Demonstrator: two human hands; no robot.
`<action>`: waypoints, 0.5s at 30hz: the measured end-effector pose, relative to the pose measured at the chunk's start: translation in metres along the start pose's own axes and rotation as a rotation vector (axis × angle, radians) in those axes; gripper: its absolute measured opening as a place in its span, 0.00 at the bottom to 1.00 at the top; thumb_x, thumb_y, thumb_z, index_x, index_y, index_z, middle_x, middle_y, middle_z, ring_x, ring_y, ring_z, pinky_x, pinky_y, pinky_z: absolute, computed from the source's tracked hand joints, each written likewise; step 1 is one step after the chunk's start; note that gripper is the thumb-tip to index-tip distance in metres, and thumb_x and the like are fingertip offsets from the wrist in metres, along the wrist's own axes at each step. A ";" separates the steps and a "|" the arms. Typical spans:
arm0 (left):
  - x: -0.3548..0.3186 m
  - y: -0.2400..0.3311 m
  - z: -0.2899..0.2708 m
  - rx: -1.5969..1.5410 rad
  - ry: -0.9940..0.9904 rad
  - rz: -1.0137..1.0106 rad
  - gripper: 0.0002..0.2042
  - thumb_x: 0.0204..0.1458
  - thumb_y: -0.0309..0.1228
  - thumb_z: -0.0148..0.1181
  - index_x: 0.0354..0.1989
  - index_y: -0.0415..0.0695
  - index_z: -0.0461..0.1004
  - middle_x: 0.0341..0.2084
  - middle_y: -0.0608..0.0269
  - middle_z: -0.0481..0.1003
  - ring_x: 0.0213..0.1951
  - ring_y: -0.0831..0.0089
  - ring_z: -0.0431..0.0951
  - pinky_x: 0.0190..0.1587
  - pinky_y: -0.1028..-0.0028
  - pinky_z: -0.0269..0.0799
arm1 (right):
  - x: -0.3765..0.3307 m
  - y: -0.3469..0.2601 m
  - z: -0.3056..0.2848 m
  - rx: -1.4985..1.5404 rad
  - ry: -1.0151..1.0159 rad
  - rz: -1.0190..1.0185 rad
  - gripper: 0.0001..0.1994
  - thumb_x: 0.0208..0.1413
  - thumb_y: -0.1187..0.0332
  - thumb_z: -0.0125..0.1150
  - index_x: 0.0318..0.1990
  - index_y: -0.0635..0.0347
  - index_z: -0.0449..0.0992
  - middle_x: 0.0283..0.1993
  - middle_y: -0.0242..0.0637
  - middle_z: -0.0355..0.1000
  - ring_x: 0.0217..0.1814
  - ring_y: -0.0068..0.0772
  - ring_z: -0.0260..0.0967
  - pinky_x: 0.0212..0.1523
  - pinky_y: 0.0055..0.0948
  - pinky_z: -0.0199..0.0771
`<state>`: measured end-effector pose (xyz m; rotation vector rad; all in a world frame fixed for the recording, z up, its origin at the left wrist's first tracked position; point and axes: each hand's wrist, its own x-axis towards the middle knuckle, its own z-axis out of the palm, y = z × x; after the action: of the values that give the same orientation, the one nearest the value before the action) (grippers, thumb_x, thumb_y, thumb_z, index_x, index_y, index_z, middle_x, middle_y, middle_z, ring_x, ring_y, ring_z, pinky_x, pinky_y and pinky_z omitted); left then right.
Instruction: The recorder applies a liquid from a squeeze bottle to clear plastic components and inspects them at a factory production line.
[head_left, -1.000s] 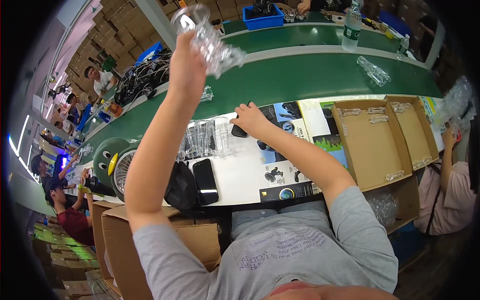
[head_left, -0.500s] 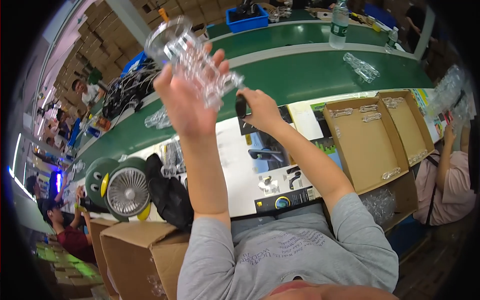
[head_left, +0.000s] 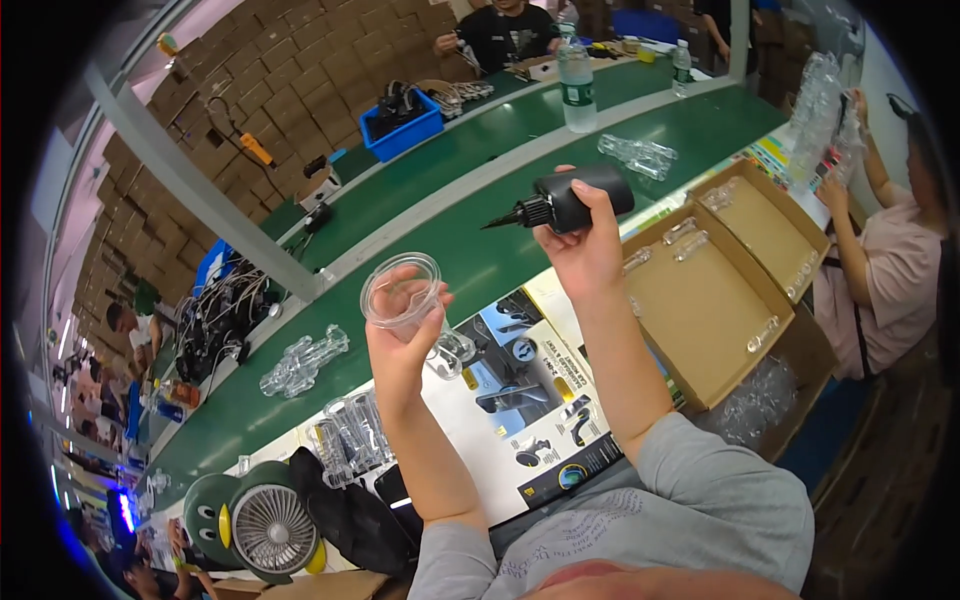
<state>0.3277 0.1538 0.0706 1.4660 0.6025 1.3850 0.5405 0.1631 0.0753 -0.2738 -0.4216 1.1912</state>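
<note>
In my left hand (head_left: 402,352) is a clear plastic piece with a round rim (head_left: 383,318), its rim facing upward and my fingers seen through it. My right hand (head_left: 588,258) is wrapped round a black squeeze bottle (head_left: 598,200). The bottle lies tipped on its side, its thin nozzle (head_left: 510,215) pointing left, above and to the right of the round rim and apart from it. Below the left hand's fingers, a clear rounded plastic part (head_left: 450,355) shows over the printed sheet (head_left: 520,390); whether it joins the held piece I cannot tell.
Clear moulded pieces (head_left: 305,362) lie on the green belt (head_left: 480,270) at left, and others stand near the fan (head_left: 275,528). Shallow cardboard boxes (head_left: 700,330) with small clear parts are at right. A water bottle (head_left: 577,85) stands behind. Co-workers sit around.
The black bottle has come up and turned its nozzle left. My left hand has lowered the clear piece, its round rim now facing up. The head view has shifted.
</note>
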 end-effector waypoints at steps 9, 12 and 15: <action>-0.002 -0.006 -0.006 0.204 -0.005 0.022 0.22 0.42 0.22 0.59 0.49 0.38 0.62 0.35 0.59 0.69 0.40 0.71 0.71 0.45 0.72 0.67 | -0.027 -0.001 0.022 -0.163 -0.126 -0.104 0.18 0.46 0.63 0.55 0.44 0.61 0.67 0.33 0.34 0.67 0.33 0.22 0.67 0.34 0.21 0.70; -0.002 -0.005 -0.001 0.198 0.038 0.007 0.22 0.40 0.22 0.61 0.47 0.38 0.64 0.34 0.61 0.70 0.37 0.74 0.71 0.42 0.76 0.64 | -0.036 -0.004 0.029 -0.172 -0.126 -0.135 0.17 0.46 0.66 0.56 0.44 0.62 0.67 0.33 0.33 0.67 0.34 0.23 0.67 0.36 0.22 0.71; -0.002 -0.007 0.000 0.193 0.090 0.027 0.22 0.38 0.21 0.61 0.45 0.37 0.65 0.34 0.60 0.72 0.37 0.75 0.72 0.42 0.78 0.65 | -0.044 -0.004 0.032 -0.180 -0.166 -0.112 0.17 0.45 0.68 0.56 0.44 0.63 0.67 0.34 0.34 0.67 0.35 0.22 0.68 0.37 0.23 0.72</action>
<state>0.3293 0.1544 0.0632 1.5745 0.7945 1.4524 0.5153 0.1199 0.0976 -0.3035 -0.6831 1.0706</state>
